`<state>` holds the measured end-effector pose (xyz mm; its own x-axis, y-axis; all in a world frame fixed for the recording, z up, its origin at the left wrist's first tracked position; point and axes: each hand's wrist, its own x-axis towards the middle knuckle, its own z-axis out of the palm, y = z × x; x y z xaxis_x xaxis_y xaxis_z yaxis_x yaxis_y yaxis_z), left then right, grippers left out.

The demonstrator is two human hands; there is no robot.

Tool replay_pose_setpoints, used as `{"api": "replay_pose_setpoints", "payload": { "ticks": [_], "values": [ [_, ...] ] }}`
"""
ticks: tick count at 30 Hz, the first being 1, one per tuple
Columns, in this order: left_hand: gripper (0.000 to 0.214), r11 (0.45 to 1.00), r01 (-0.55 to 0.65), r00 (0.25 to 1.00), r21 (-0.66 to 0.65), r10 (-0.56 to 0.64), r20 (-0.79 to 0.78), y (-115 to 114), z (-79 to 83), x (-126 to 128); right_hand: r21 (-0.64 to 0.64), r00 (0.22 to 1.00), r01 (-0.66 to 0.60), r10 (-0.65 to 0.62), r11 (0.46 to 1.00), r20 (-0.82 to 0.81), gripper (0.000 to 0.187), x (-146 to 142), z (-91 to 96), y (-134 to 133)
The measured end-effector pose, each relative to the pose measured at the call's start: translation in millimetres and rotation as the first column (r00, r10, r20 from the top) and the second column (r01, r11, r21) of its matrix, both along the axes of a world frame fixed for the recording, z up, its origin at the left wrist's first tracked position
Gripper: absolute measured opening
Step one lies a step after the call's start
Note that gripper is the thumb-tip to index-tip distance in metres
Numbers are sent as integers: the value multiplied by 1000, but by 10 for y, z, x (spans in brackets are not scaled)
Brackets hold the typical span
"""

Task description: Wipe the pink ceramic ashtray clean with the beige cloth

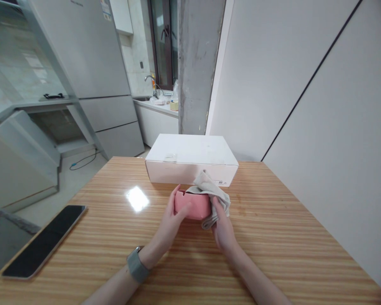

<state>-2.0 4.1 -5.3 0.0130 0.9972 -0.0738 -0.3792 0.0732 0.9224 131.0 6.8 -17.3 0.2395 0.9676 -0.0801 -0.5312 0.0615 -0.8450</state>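
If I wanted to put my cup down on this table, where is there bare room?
The table is bare right of the right hand, out to the wall-side edge, and between the phone and the left hand. It is crowded in the middle: both hands hold a pink bowl and cloth close before the white box.

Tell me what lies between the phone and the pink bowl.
Only bare table, in the head view; the left hand grips the bowl on the side facing the phone.
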Motion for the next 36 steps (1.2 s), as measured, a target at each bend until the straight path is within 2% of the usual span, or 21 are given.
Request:
{"api": "replay_pose_setpoints", "payload": {
  "ticks": [3, 5, 8, 11, 14, 18, 20, 22, 26, 31, 36],
  "values": [
    [65, 987, 109, 978, -121, -85, 191, 27, -36, -28, -65, 995, 50, -55, 997, -87, 34, 84, 58, 63],
    [62, 975, 155, 973, -157, -123, 196, 18, -38, -55, -100, 989, 62, -75, 993, -129, 29, 140, 98, 94],
    [62, 980, 167, 984, -108, -158, 85, -12, -12, -95, -105, 983, -8, -11, 994, -181, 28, 188, 147, 112],
    [64, 989, 142, 990, -37, -142, -9, -22, 23, -115, -99, 978, -43, 22, 994, -206, 27, 186, 175, 100],
    [54, 977, 215, 975, -4, -215, 57, -21, 53, -112, -72, 979, -47, 32, 996, -201, 23, 155, 190, 70],
    [46, 936, 351, 915, 6, -344, 212, -47, 94, -91, -35, 978, -120, 112, 992, -174, 27, 113, 207, 26],
    [48, 942, 334, 918, 20, -330, 220, -63, 113, -81, 13, 983, -133, 134, 991, -122, 27, 108, 197, 15],
    [57, 963, 268, 949, 17, -267, 170, -69, 123, -76, 62, 992, -118, 120, 991, -32, 27, 118, 160, 14],
    [86, 995, 98, 995, -23, -98, 18, -49, 110, -78, 40, 991, -80, 75, 996, 115, 34, 141, 21, 28],
    [87, 1000, 28, 994, -4, -29, -101, -48, 117, -76, 48, 995, -8, 3, 999, 100, 43, 90, -87, 19],
    [87, 1000, 22, 994, 3, -21, -105, -38, 103, -59, -32, 999, -39, 40, 999, 20, 44, 48, -4, -8]
  ]
}}
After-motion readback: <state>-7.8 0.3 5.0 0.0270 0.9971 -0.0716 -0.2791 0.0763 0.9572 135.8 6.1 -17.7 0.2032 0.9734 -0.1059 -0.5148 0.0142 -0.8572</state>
